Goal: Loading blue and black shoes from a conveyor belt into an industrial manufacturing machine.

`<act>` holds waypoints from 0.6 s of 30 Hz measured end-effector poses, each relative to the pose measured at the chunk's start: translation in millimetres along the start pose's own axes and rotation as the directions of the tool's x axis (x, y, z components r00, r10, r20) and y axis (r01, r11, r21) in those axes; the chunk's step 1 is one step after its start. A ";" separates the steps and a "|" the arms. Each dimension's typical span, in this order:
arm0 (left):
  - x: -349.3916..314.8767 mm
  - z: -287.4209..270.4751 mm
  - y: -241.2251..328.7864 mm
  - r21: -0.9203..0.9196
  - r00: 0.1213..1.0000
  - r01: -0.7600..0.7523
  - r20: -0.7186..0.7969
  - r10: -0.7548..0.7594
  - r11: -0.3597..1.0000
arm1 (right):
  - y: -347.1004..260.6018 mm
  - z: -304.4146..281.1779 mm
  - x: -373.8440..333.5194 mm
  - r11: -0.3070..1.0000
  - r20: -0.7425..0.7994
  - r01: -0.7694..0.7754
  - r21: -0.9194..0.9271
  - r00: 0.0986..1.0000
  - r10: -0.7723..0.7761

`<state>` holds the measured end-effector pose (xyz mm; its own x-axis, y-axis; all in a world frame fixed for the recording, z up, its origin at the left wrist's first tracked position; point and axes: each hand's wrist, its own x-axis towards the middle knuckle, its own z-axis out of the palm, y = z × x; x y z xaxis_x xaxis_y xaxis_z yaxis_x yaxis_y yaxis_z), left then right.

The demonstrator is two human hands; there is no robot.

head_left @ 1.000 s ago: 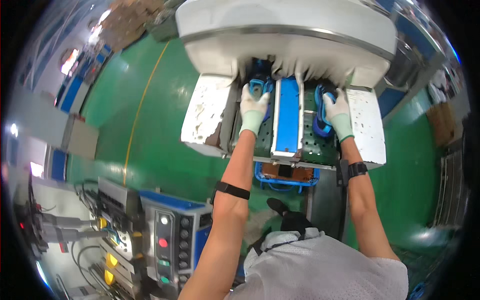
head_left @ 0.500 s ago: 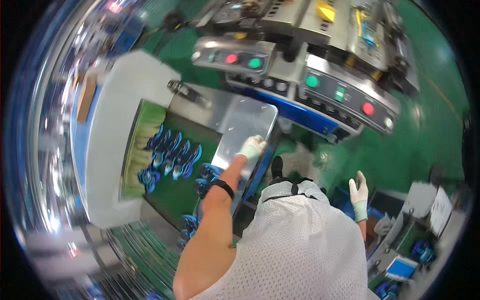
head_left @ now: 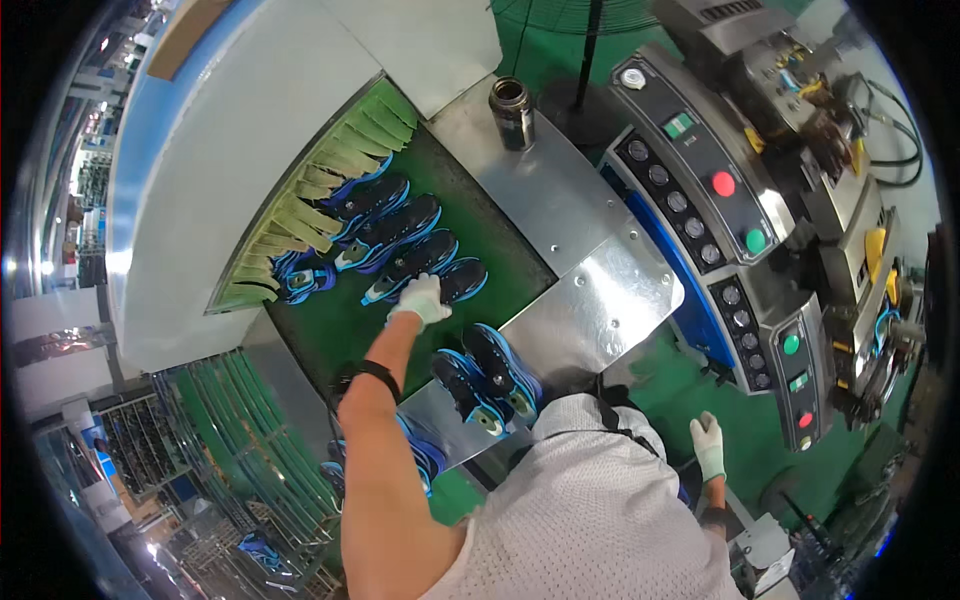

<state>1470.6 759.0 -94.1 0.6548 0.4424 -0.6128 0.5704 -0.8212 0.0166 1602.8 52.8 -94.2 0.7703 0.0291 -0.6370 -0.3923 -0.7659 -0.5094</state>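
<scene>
The left hand point(head_left: 422, 298), gloved in white, is reaching out over the green conveyor belt point(head_left: 335, 330) and resting on a black-and-blue sneaker point(head_left: 420, 266), its fingers curled down over the shoe's side; whether they are actually gripping it or only lying on it I cannot tell; the sneaker is lying in a row with three others point(head_left: 385, 215) just in front of the fringe of pale green curtain strips point(head_left: 300, 215) at the mouth of the white tunnel housing point(head_left: 200, 170). A further pair of sneakers point(head_left: 490, 375) is sitting nearer the person, at the belt's edge beside the metal plate point(head_left: 590, 300); a black wristband point(head_left: 365, 372) is showing on the left forearm. The right hand point(head_left: 708, 445), also gloved, is hanging low beside the body with fingers loosely together, holding nothing, well apart from the belt; it is near the blue-and-grey control panel point(head_left: 740, 260) with its red and green buttons. A dark cylindrical can point(head_left: 512, 112) is standing upright on the metal surface beyond the belt.
</scene>
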 end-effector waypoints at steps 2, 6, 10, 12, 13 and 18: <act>27.3 19.4 10.8 0.086 0.996 0.094 -0.016 -0.093 0.992 | -11.0 -3.5 -7.3 0.993 0.076 -0.034 -0.112 0.996 0.042; 22.6 2.0 0.3 0.028 0.999 0.010 0.040 -0.011 1.000 | -46.8 -3.1 -6.2 0.981 0.123 -0.021 -0.193 0.991 0.046; -2.9 -49.4 14.8 -0.271 0.999 0.011 0.049 0.003 0.963 | -122.9 16.8 30.6 0.981 0.171 0.151 -0.126 0.977 -0.128; -25.9 -62.1 41.6 -0.332 0.939 -0.132 -0.344 0.011 0.934 | -182.6 28.3 36.7 0.946 0.199 0.319 -0.061 0.932 -0.302; -40.6 -91.8 67.4 -0.435 0.943 -0.184 -0.330 0.034 0.881 | -190.7 32.6 48.6 0.949 0.203 0.309 0.064 0.927 -0.315; -107.6 -178.0 170.5 -0.778 0.813 -0.571 -0.494 0.309 0.260 | -305.4 37.9 26.4 0.765 0.521 0.077 0.640 0.687 -0.506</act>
<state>1585.7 635.6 115.3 0.9532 0.2843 -0.1031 0.1602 -0.1856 0.9695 1723.9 311.8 22.6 0.4658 0.7423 -0.4817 -0.5620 -0.1723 -0.8090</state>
